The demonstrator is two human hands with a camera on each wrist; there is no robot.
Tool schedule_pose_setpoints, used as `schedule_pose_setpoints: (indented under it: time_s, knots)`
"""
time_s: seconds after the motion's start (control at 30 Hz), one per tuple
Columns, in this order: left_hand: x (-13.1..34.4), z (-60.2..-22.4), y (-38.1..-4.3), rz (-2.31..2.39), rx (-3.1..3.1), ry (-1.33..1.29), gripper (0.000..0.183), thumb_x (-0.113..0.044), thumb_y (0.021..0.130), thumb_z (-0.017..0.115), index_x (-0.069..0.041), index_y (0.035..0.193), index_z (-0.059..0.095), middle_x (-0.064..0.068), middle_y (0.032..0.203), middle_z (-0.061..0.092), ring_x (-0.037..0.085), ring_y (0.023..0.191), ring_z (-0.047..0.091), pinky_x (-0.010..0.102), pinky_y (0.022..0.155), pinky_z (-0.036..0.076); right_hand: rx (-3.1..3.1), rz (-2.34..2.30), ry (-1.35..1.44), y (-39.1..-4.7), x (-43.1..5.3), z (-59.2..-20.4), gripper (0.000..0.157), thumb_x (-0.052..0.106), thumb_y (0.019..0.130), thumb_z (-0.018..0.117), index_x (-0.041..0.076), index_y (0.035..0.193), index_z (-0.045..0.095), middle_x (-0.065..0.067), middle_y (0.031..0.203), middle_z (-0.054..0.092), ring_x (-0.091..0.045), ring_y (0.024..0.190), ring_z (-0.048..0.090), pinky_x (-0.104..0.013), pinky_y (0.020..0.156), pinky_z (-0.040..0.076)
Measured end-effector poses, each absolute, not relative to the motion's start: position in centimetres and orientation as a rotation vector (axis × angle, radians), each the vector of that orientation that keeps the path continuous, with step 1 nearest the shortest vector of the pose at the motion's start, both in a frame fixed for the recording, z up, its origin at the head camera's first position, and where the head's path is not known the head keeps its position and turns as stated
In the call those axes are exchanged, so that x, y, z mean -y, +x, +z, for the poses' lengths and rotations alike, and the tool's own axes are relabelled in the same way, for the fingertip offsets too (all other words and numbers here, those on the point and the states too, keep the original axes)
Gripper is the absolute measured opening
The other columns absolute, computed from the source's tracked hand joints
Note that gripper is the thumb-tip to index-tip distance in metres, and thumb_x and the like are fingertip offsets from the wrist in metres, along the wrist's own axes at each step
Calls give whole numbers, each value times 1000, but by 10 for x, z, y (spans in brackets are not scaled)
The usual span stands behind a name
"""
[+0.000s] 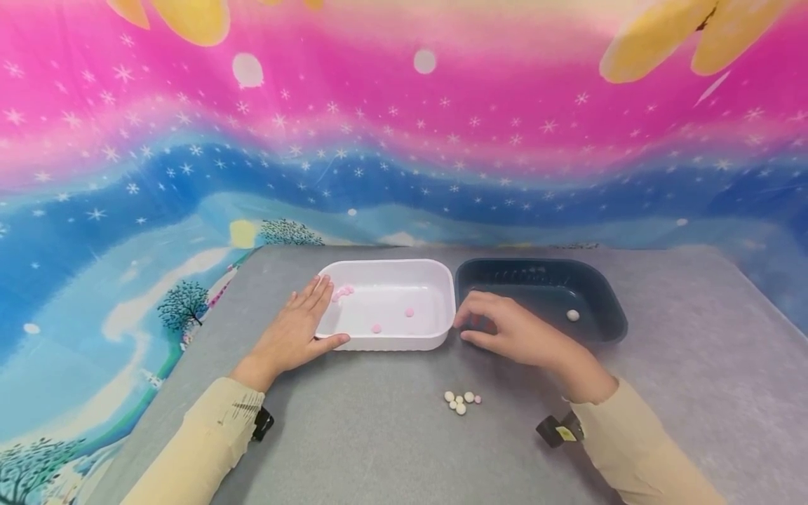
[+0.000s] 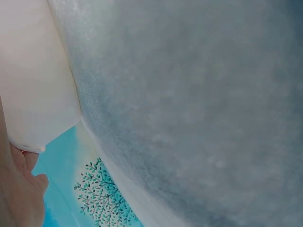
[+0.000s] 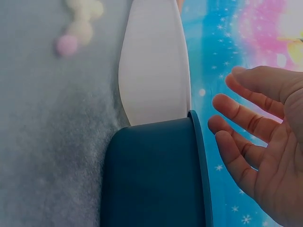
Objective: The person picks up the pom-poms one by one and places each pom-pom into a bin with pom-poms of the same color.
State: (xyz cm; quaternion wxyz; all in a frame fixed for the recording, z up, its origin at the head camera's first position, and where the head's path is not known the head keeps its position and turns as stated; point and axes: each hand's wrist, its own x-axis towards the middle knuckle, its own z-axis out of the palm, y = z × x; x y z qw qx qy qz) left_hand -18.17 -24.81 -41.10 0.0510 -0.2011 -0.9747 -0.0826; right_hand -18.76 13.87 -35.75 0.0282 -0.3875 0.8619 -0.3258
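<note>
My left hand (image 1: 292,335) rests on the left end of a white plastic basin (image 1: 391,343), fingers straight along its rim and thumb at the front edge. Inside that basin lie several small pink balls (image 1: 409,313). Over the near left part of a dark blue-green basin (image 1: 609,326) hovers my right hand (image 1: 514,331), its fingers loosely bent. The right wrist view shows the fingers (image 3: 236,111) spread apart above the dark rim, with nothing between them and the thumb. A single off-white ball (image 1: 572,315) sits in the dark basin.
On the grey table (image 1: 353,435), in front of the basins, several cream balls (image 1: 461,409) cluster with one small pink ball (image 1: 477,400) at their right. The two basins stand side by side. A colourful printed cloth (image 1: 391,154) hangs behind the table and down its left side.
</note>
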Motion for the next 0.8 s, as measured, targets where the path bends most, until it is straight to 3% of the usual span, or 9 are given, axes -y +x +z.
schedule_pose_setpoints:
  time_s: [0.3, 0.8]
  knots:
    - [251, -407, -182, -224, 2968, -605, 100, -65, 92, 53, 0, 158, 16, 14, 167, 11, 32, 156, 9, 61, 121, 19, -2681, -1015, -1204, -180, -153, -358, 16, 8, 90, 72, 20, 101, 68, 6, 104, 63, -15, 100, 62, -34, 83, 58]
    - [247, -409, -181, -238, 2980, -609, 100, -66, 92, 53, 0, 158, 16, 13, 167, 10, 31, 156, 8, 61, 121, 19, -2684, -1062, -1160, -155, -180, -370, 23, 4, 87, 73, 22, 101, 66, 5, 100, 66, -1, 89, 59, -27, 80, 56]
